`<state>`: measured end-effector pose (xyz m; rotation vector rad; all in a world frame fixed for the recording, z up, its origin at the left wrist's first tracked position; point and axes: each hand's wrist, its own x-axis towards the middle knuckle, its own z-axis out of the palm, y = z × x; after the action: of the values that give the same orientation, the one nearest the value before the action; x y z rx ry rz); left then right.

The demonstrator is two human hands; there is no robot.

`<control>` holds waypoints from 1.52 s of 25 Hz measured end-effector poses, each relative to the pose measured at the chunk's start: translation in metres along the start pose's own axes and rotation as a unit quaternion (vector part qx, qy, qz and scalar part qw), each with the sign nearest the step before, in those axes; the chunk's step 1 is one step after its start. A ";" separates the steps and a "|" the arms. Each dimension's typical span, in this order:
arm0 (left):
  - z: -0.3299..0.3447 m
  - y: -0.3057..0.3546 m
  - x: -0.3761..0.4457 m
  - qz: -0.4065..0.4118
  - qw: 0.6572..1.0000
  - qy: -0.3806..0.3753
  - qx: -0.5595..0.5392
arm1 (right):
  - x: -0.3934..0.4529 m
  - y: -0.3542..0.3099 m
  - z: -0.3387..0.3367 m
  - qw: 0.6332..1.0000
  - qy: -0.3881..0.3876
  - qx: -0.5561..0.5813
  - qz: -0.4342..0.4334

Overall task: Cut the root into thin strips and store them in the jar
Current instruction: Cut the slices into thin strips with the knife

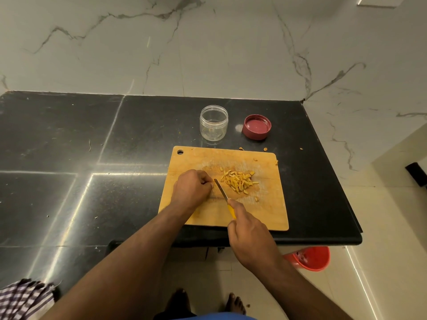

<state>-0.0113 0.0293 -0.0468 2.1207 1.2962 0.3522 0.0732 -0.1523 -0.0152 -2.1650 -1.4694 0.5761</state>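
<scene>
A wooden cutting board (265,213) lies on the black counter. On its middle sits a pile of thin yellow root strips (238,181). My left hand (191,188) rests curled on the board just left of the pile; whatever piece it holds is hidden under the fingers. My right hand (249,234) grips the yellow handle of a small knife (221,190), whose blade points up and left, tip close to my left fingers. Behind the board stands an open clear jar (213,123), and its red lid (256,127) lies upside down to the right.
Small root scraps (265,149) lie on the black counter (92,158) behind the board. The counter's right edge drops to a tiled floor with an orange bucket (310,258). A checked cloth (25,299) hangs at the lower left. A marble wall rises behind.
</scene>
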 end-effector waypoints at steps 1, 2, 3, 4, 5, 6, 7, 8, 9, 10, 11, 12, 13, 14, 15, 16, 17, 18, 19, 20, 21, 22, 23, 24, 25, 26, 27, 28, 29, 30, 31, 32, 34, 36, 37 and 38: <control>0.000 0.001 0.001 -0.006 1.000 -0.001 -0.006 | 0.004 0.000 0.002 1.000 -0.003 -0.011 0.002; -0.001 0.002 0.001 -0.012 1.000 -0.006 -0.010 | 0.007 0.000 0.003 1.000 -0.006 -0.020 0.003; -0.001 0.002 0.002 -0.015 1.000 -0.010 -0.011 | 0.009 0.000 0.004 0.999 -0.011 -0.029 0.002; -0.002 0.002 0.002 -0.017 1.000 -0.013 -0.012 | 0.010 0.000 0.005 0.999 -0.017 -0.037 -0.001; -0.001 0.001 0.003 -0.018 1.000 -0.014 -0.012 | 0.011 0.000 0.005 0.999 -0.021 -0.040 -0.006; -0.001 0.001 0.004 -0.019 1.000 -0.014 -0.012 | 0.012 0.000 0.006 0.999 -0.025 -0.039 -0.009; -0.001 0.002 0.004 -0.021 1.000 -0.016 -0.011 | 0.013 0.001 0.006 0.999 -0.027 -0.039 -0.011; -0.001 0.003 0.004 -0.023 1.000 -0.017 -0.009 | 0.012 0.001 0.006 0.999 -0.027 -0.039 -0.012; -0.001 0.003 0.004 -0.024 1.000 -0.019 -0.006 | 0.009 0.001 0.006 0.999 -0.028 -0.037 -0.011; -0.001 0.004 0.005 -0.025 0.999 -0.022 -0.005 | 0.003 0.002 0.005 0.999 -0.027 -0.032 -0.009; -0.001 0.005 0.005 -0.026 0.999 -0.023 -0.005 | -0.003 0.003 0.004 0.999 -0.028 -0.025 -0.007; -0.001 0.004 0.005 -0.028 0.999 -0.024 -0.005 | -0.010 0.004 0.003 0.999 -0.027 -0.021 -0.008; -0.001 0.004 0.004 -0.029 0.999 -0.024 -0.006 | -0.016 0.005 0.001 1.000 -0.023 -0.019 -0.011; -0.001 0.003 0.004 -0.030 0.999 -0.024 -0.008 | -0.020 0.006 -0.002 1.000 -0.015 -0.015 -0.013; -0.001 0.003 0.003 -0.031 0.999 -0.023 -0.010 | -0.021 0.006 -0.004 1.000 -0.004 -0.006 -0.015; -0.001 0.002 0.003 -0.030 0.999 -0.022 -0.015 | -0.019 0.005 -0.006 1.000 0.004 0.001 -0.016; -0.002 0.002 0.002 -0.029 0.999 -0.021 -0.019 | -0.016 0.004 -0.007 1.000 0.008 0.006 -0.015; -0.002 0.002 0.001 -0.028 0.999 -0.020 -0.022 | -0.013 0.002 -0.007 1.000 0.007 0.006 -0.013; -0.003 0.003 0.001 -0.026 0.999 -0.019 -0.024 | -0.009 0.000 -0.006 1.000 0.005 0.004 -0.013; -0.003 0.003 0.000 -0.025 0.999 -0.018 -0.026 | -0.006 -0.001 -0.005 1.000 0.003 -0.002 -0.014; -0.003 0.004 -0.001 -0.024 0.999 -0.016 -0.027 | -0.002 -0.002 -0.003 1.000 0.002 -0.009 -0.016; -0.003 0.005 -0.002 -0.024 0.999 -0.013 -0.026 | 0.001 -0.003 -0.002 1.000 0.000 -0.017 -0.015; -0.003 0.005 -0.002 -0.025 0.999 -0.011 -0.025 | 0.003 -0.003 -0.001 1.000 -0.003 -0.023 -0.015; -0.002 0.006 -0.002 -0.026 0.999 -0.009 -0.025 | 0.006 -0.004 0.000 0.999 -0.008 -0.028 -0.016; -0.002 0.005 -0.002 -0.028 0.999 -0.007 -0.025 | 0.008 -0.004 0.001 0.999 -0.014 -0.034 -0.018; -0.002 0.005 -0.001 -0.029 0.999 -0.005 -0.025 | 0.010 -0.005 0.003 0.999 -0.021 -0.039 -0.019; -0.001 0.005 -0.001 -0.029 0.999 -0.003 -0.024 | 0.012 -0.005 0.003 0.999 -0.026 -0.043 -0.018; -0.001 0.006 -0.001 -0.030 0.999 -0.001 -0.022 | 0.014 -0.004 0.004 0.998 -0.031 -0.045 -0.016; 0.000 0.006 -0.001 -0.031 0.999 0.002 -0.020 | 0.013 -0.003 0.004 0.998 -0.033 -0.045 -0.015; 0.000 0.006 -0.001 -0.032 0.999 0.003 -0.019 | 0.010 -0.002 0.004 0.999 -0.034 -0.040 -0.013; 0.000 0.006 -0.001 -0.032 0.999 0.004 -0.018 | 0.004 -0.001 0.003 0.999 -0.033 -0.034 -0.012; 0.001 0.005 -0.001 -0.032 0.999 0.004 -0.018 | -0.002 0.000 0.002 0.999 -0.031 -0.028 -0.012; 0.000 0.004 -0.002 -0.028 0.999 0.001 -0.020 | -0.014 0.002 -0.003 1.000 -0.019 -0.011 -0.015; -0.001 0.002 -0.002 -0.021 1.000 -0.003 -0.018 | -0.015 0.002 -0.005 1.000 -0.002 0.008 -0.015; -0.002 0.002 -0.002 -0.019 1.000 -0.006 -0.018 | -0.012 0.001 -0.005 1.000 0.002 0.011 -0.015; -0.003 0.002 -0.003 -0.020 1.000 -0.006 -0.018 | -0.008 -0.001 -0.005 1.000 0.002 0.010 -0.012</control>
<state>-0.0126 0.0268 -0.0432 2.0612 1.3122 0.3425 0.0727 -0.1606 -0.0102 -2.1290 -1.4809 0.5748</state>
